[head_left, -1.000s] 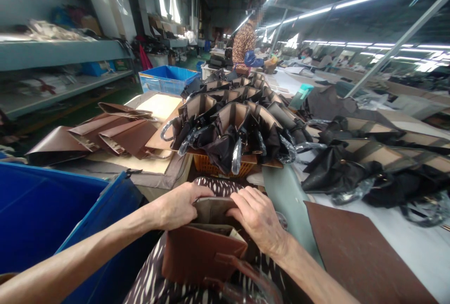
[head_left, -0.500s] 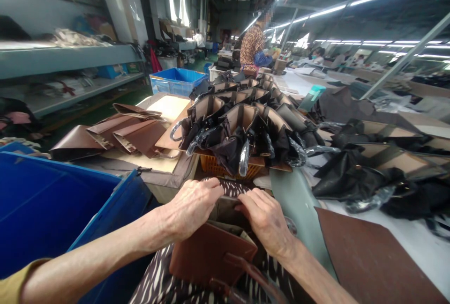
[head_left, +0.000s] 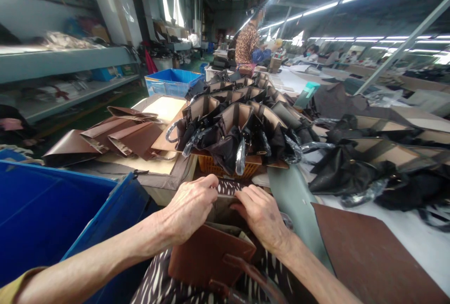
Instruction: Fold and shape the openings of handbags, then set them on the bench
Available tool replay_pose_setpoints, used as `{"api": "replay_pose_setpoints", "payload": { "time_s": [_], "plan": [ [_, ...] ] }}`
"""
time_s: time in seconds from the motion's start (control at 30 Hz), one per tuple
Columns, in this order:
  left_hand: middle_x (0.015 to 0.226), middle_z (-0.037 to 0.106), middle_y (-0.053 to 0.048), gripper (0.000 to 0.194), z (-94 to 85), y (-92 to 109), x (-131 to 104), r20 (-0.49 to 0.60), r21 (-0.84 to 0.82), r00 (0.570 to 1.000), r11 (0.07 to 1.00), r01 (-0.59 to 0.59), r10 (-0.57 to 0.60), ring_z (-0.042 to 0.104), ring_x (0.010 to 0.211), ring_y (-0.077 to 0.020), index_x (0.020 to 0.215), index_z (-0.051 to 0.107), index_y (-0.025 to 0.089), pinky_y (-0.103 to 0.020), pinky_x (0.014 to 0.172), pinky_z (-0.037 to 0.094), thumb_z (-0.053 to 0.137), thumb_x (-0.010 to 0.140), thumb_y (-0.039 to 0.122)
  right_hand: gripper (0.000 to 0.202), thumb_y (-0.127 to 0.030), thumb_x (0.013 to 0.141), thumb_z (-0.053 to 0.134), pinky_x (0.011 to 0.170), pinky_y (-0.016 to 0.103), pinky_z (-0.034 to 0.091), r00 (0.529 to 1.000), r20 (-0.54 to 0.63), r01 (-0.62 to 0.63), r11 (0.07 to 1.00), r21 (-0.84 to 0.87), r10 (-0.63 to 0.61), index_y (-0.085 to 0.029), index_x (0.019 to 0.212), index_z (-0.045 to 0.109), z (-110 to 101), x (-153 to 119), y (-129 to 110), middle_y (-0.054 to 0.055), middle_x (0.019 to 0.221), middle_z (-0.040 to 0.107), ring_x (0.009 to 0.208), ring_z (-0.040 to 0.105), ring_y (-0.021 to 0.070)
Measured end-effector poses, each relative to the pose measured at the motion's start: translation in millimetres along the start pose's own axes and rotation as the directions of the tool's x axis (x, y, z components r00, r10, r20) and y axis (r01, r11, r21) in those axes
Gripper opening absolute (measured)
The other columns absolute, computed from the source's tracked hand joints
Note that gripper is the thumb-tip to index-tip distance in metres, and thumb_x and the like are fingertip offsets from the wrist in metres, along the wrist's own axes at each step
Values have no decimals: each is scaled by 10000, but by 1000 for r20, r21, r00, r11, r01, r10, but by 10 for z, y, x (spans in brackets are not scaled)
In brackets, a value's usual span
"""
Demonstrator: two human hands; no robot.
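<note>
A brown handbag [head_left: 207,257] with brown handles rests on my lap, its mouth open towards me. My left hand [head_left: 193,205] is closed on the bag's far upper edge, fingertips curled over it. Close beside it on the right, my right hand [head_left: 262,215] pinches the same edge, thumb on the inner side. Between the two hands a short stretch of the rim shows, with patterned dark cloth [head_left: 228,187] just beyond. The bag's inside is mostly in shadow, and its far face is hidden.
Black handbags [head_left: 242,121] with wrapped handles crowd the table ahead, several more at right. Brown bag pieces [head_left: 133,133] lie at left. A large blue bin [head_left: 45,210] stands by my left arm. A flat brown sheet [head_left: 372,248] lies right. A co-worker [head_left: 246,46] stands farther back.
Both hands keep their hold on the handbag's edge, almost unmoved. The view has shifted slightly, so the surroundings sit a little farther left. The co-worker's posture has changed slightly.
</note>
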State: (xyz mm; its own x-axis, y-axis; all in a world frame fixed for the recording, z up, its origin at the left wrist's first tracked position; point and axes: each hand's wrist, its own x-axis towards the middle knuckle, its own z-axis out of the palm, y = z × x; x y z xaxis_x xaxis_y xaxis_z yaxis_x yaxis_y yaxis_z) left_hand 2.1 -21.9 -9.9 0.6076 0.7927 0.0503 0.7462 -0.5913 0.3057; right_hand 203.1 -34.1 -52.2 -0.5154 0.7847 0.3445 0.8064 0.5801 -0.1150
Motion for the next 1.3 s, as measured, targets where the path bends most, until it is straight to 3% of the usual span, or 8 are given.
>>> {"api": "replay_pose_setpoints", "payload": {
  "time_s": [0.13, 0.27, 0.37, 0.43, 0.57, 0.9, 1.2, 1.3],
  "plan": [
    [1064, 515, -25, 167, -4, -9, -23, -26, -173, 996, 981, -84, 80, 528, 816, -119, 610, 550, 148, -219, 715, 412, 456, 718, 61, 253, -352, 729, 651, 653, 308, 379, 999, 42, -7, 1000, 9, 7, -165, 877, 566, -7, 17, 18, 35, 792, 580, 767, 499, 194],
    [1165, 475, -32, 160, 13, -45, -34, -40, -280, 989, 948, -150, 145, 506, 946, -142, 621, 528, 152, -242, 826, 384, 447, 712, 48, 238, -349, 726, 654, 652, 300, 374, 998, 50, -47, 999, 15, 46, -174, 865, 572, 11, 46, 37, 25, 778, 583, 764, 502, 188],
    [1096, 510, -45, 145, 33, -70, -16, -55, -302, 997, 951, -61, 47, 520, 881, -137, 642, 482, 157, -238, 774, 380, 415, 696, 40, 190, -345, 757, 622, 660, 290, 367, 997, 48, -59, 996, 62, 56, -180, 842, 581, 22, 57, 45, 18, 766, 582, 759, 496, 178],
    [895, 551, -26, 138, 49, -79, 1, -61, -293, 998, 956, 3, -22, 512, 761, -127, 647, 453, 167, -229, 688, 365, 399, 689, 47, 148, -332, 800, 573, 655, 280, 360, 997, 37, -69, 993, 101, 65, -185, 816, 589, 27, 59, 51, 13, 742, 575, 743, 488, 168],
    [625, 480, 26, 108, 73, -82, 26, -44, -271, 993, 958, 93, -109, 433, 601, -112, 644, 444, 174, -223, 585, 291, 410, 675, 77, 181, -321, 849, 501, 638, 264, 348, 997, 21, -79, 986, 149, 77, -187, 779, 601, 40, 63, 69, 10, 701, 563, 712, 478, 155],
    [565, 450, 42, 88, 65, -73, 64, -5, -301, 973, 929, 217, -229, 374, 555, -94, 593, 456, 165, -210, 547, 234, 429, 631, 91, 198, -309, 843, 516, 628, 252, 338, 991, 71, -129, 968, 216, 116, -192, 714, 609, 28, 88, 66, -1, 680, 562, 699, 478, 144],
    [523, 423, 54, 85, 68, -72, 90, -1, -350, 961, 900, 258, -276, 361, 529, -86, 561, 450, 163, -203, 535, 233, 425, 590, 87, 65, -255, 779, 601, 643, 221, 342, 934, 252, -333, 874, 354, 254, -247, 750, 658, -159, 194, 24, -42, 724, 586, 738, 535, 116],
    [510, 409, 58, 93, 54, -66, 90, 16, -363, 952, 886, 289, -304, 365, 522, -86, 550, 456, 162, -202, 532, 238, 419, 584, 84, 83, -259, 787, 582, 643, 219, 338, 929, 281, -332, 875, 353, 239, -275, 801, 662, -192, 209, 3, -52, 744, 593, 742, 540, 110]
  ]
}}
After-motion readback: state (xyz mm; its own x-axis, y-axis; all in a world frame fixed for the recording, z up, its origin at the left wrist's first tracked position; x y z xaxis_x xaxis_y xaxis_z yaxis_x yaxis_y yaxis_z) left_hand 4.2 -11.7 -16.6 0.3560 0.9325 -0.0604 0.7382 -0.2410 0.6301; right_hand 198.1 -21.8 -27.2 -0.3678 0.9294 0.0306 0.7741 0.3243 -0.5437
